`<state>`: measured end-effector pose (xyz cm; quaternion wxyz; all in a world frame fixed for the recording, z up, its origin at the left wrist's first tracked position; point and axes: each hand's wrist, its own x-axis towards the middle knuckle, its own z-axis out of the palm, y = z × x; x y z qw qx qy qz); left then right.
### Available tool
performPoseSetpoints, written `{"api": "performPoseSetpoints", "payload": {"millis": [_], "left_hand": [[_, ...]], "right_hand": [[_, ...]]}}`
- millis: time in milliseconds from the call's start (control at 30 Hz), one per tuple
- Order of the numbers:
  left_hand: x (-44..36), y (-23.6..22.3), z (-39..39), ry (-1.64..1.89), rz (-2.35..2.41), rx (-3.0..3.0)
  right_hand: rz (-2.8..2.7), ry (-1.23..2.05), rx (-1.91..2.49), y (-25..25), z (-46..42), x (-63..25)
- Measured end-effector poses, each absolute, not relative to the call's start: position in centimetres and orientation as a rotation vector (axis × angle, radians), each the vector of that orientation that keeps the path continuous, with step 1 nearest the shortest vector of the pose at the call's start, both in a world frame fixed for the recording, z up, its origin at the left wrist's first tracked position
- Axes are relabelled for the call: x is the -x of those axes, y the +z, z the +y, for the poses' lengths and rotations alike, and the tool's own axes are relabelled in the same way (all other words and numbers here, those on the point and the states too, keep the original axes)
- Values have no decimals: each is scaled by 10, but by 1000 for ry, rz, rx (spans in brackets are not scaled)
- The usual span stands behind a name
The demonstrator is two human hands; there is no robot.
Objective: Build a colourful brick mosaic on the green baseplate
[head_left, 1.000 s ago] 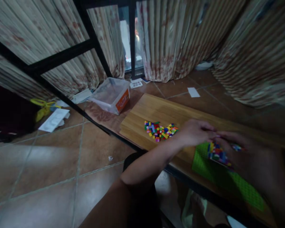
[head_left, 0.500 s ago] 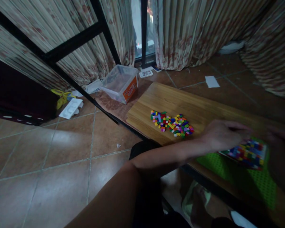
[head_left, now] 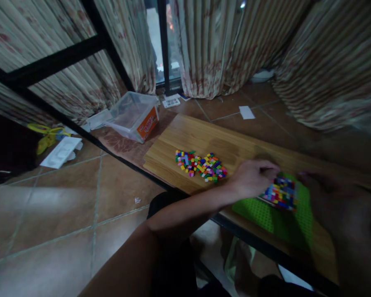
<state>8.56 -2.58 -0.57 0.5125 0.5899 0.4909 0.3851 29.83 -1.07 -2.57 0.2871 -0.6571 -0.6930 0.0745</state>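
Note:
A panel of small multicoloured toy bricks [head_left: 281, 192] lies on a green studded baseplate [head_left: 266, 214] at the right of the wooden table. My left hand [head_left: 252, 177] is at the panel's far left corner, thumb and fingers drawn together in a pinch. Whatever sits between those fingertips is too small or hidden to make out. On the other side of the panel, my right hand [head_left: 330, 196] is dark and smeared by motion. Its fingertips point toward the panel, and their grip does not show. Left of my left hand lies a heap of loose toy bricks [head_left: 204, 167].
The wooden tabletop [head_left: 198, 130] has a black metal edge. Beyond its left end stands a clear plastic bin [head_left: 128, 117] with an orange label. White papers [head_left: 246, 112] and a white molded tray [head_left: 62, 152] lie on the tiled floor. Curtains [head_left: 213, 49] hang behind.
The whole view has swung right, so the table and bricks appear further left. My left hand stays by the brick panel; my right hand shows more fully, apart from the left.

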Motion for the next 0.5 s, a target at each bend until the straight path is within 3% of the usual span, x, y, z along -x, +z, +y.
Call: {"api": "performPoseSetpoints", "payload": {"millis": [200,500], "left_hand": [[-85,-24,-19,1072,1193,-1365],[-80,-16,-21,897,1386,-1438]], "right_hand": [[-1643,524,1613,-21,-15,-275],[-1577,769,1461,-24,-10,-264]]}}
